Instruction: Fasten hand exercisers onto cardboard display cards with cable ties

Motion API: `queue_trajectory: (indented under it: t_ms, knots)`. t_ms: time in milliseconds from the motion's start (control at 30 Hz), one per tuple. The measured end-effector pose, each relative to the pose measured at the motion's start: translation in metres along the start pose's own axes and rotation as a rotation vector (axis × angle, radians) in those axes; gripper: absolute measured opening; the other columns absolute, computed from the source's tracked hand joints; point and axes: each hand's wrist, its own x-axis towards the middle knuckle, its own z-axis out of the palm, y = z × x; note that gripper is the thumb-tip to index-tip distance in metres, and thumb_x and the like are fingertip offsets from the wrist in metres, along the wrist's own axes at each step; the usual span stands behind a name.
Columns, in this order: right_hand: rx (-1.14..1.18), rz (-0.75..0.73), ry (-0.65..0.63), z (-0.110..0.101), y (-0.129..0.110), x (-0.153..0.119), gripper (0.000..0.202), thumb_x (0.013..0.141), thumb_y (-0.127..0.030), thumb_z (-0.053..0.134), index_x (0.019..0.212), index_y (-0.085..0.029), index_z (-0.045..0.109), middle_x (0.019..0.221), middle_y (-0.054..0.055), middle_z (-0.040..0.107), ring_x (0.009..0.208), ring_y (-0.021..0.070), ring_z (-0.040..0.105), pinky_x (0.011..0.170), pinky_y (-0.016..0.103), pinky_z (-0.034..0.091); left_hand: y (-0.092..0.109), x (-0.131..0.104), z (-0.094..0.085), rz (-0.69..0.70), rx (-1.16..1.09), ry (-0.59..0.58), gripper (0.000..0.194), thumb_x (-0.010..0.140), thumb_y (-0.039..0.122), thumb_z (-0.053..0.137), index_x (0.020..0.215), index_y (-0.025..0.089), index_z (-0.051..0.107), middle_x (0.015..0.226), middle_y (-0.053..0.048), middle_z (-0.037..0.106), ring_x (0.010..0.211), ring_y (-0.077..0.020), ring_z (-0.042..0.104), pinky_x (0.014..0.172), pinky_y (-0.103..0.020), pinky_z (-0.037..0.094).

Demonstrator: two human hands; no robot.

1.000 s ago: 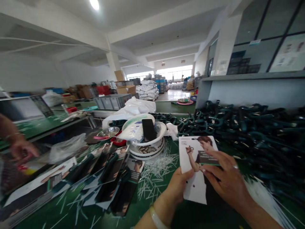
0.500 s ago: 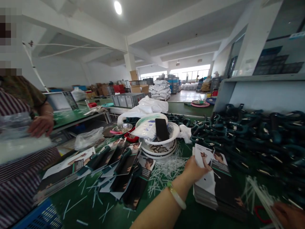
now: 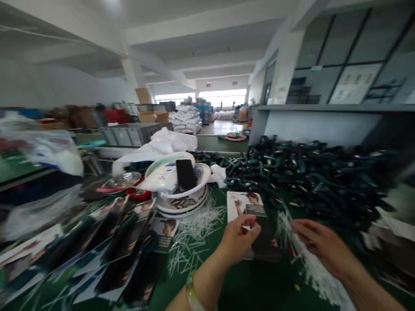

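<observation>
My left hand [image 3: 241,237] hovers over the front of a stack of printed cardboard cards [image 3: 238,205], its fingers curled in and thumb near the forefinger. Whatever may be between those fingertips is hidden. On the right, my right hand [image 3: 327,248] pinches at a bundle of thin white plastic ties [image 3: 309,263], which fans out beneath the fingers. More loose ties [image 3: 194,233] lie scattered on the green tabletop left of my left hand. Dark green handled tools [image 3: 119,235] rest on printed cards at the left, partly overlapping.
A big heap of dark green clamp-like parts [image 3: 292,172] fills the right rear of the table. White basins [image 3: 202,179] with small metal parts stand mid-table, a black phone [image 3: 186,175] leaning in them. A blurred clear plastic bag [image 3: 58,149] is at the far left.
The view has swung right. My left hand has let go of the card stack's left edge and come over its front. My right hand has come further into view at the tie bundle.
</observation>
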Motion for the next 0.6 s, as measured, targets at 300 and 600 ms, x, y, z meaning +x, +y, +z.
queue_trajectory:
  t_ms: [300,600]
  knots:
    - [0.321,0.185,-0.484,0.062,-0.033,-0.055,0.04,0.064,-0.053,0.069,0.066,-0.015,0.056,0.054,-0.005,0.052,0.041,0.0018,0.03,0.04,0.018,0.015,0.018,-0.013,0.011,-0.215,-0.468,-0.128,0.04,0.062,0.05,0.071,0.076,0.014,0.063,0.053,0.006,0.047,0.042,-0.003,0.031,0.04,-0.018,0.019]
    - [0.479,0.338,-0.62,0.06,-0.028,-0.066,0.042,0.062,-0.048,0.074,0.084,-0.015,0.059,0.061,-0.003,0.06,0.04,0.0015,0.035,0.039,0.018,0.01,0.008,-0.003,-0.001,-0.287,-0.569,0.022,0.037,0.061,0.046,0.072,0.067,0.015,0.055,0.051,0.008,0.045,0.036,-0.0002,0.027,0.037,-0.017,0.01]
